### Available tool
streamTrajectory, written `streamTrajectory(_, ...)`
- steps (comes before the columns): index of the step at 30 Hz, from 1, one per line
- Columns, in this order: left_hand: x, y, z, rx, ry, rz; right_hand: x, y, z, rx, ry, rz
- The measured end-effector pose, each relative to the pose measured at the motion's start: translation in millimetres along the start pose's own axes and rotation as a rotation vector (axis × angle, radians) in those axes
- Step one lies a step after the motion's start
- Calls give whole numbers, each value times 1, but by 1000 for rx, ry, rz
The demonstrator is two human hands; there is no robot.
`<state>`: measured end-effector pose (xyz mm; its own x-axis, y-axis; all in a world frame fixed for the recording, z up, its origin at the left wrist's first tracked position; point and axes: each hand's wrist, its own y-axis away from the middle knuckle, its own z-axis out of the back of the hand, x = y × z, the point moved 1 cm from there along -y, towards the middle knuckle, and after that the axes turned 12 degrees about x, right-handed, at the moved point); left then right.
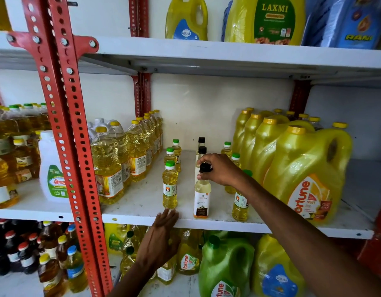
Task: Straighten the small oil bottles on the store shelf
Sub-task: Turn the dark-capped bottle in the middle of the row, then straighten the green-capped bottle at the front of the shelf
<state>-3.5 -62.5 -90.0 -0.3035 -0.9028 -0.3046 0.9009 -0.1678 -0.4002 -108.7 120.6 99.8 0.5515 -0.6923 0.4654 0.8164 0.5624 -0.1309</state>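
Observation:
Small oil bottles stand in three short rows on the white middle shelf (142,217). The left row has green-capped yellow bottles, the front one (169,187) near the shelf edge. In the middle row, a black-capped coconut oil bottle (202,198) stands in front, and my right hand (219,170) grips its cap and neck. Two more black-capped bottles (201,146) stand behind it. My arm partly hides the right row of green-capped bottles (240,205). My left hand (161,236) is open, fingertips at the shelf edge just below the front yellow bottle.
Large yellow Fortune jugs (309,174) crowd the right of the shelf. Clear oil bottles (112,163) line the left. A red perforated upright (78,168) stands at the front left. Big jugs (264,20) sit on the shelf above, and more bottles fill the shelf below.

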Motion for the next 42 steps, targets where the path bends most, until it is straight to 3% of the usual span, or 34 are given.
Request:
streamTrajectory(2, 11, 5, 8, -29, -33, 23, 2, -2, 0, -11, -2, -24)
streamTrajectory(7, 46, 11, 24, -28, -64, 140, 40, -12, -5, -331, 266, 113)
streamTrajectory(12, 60, 20, 25, 4, -68, 131, 69, -48, -26, 37, 271, 227)
streamTrajectory(15, 60, 20, 26, -22, -39, 133, 73, -60, -30, 124, 251, 191)
streamTrajectory(27, 64, 20, 17, -80, -12, 128, 77, -67, -37, -12, 102, 144)
streamTrajectory(42, 64, 20, 17, -83, 11, 133, 82, -54, -37, 58, 119, 158)
